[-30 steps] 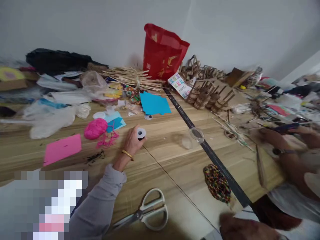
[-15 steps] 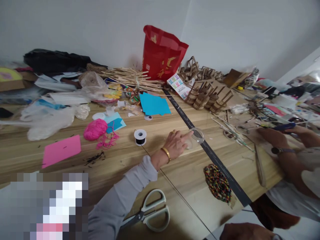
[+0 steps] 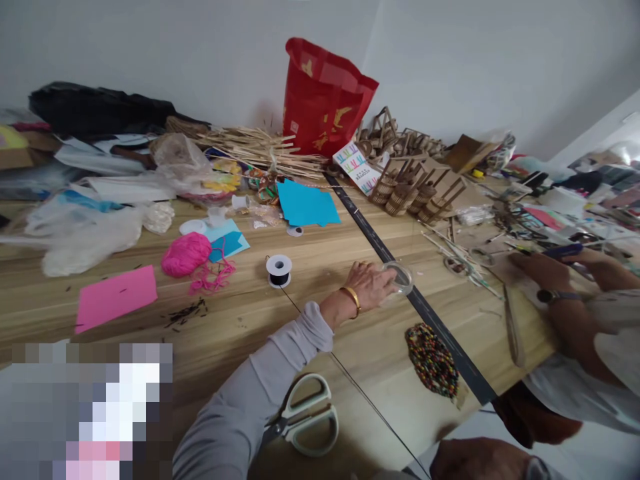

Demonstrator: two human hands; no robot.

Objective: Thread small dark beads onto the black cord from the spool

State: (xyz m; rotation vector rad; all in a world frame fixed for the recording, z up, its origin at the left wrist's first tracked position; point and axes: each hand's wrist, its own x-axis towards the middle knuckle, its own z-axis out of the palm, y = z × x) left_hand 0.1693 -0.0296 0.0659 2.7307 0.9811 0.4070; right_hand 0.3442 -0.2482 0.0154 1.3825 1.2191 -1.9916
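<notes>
My left hand (image 3: 371, 285), in a grey sleeve with a gold bracelet, has its fingers bent over the near side of a clear plastic ring (image 3: 403, 275), perhaps a tape roll, on the black strip. The hand hides part of the ring. A dark hand (image 3: 480, 459), apparently my right, shows at the bottom edge with its fingers out of sight. Black cord (image 3: 373, 399) runs straight from a white spool (image 3: 279, 270) under my left forearm to the bottom edge beside that hand. White-handled scissors (image 3: 310, 417) lie near my left sleeve. Multicoloured bead strings (image 3: 433, 363) lie right of the cord.
Pink yarn (image 3: 187, 255), pink paper (image 3: 117, 298) and blue paper (image 3: 307, 202) lie to the left and back. A red bag (image 3: 327, 97) and small woven baskets (image 3: 405, 190) stand behind. At right, a co-worker's hands (image 3: 543, 272) work near a dark blue tool.
My left hand has moved right, and its fingers have bent from stretched onto the clear ring. The ring has shifted slightly right and nearer. The view has tilted a little.
</notes>
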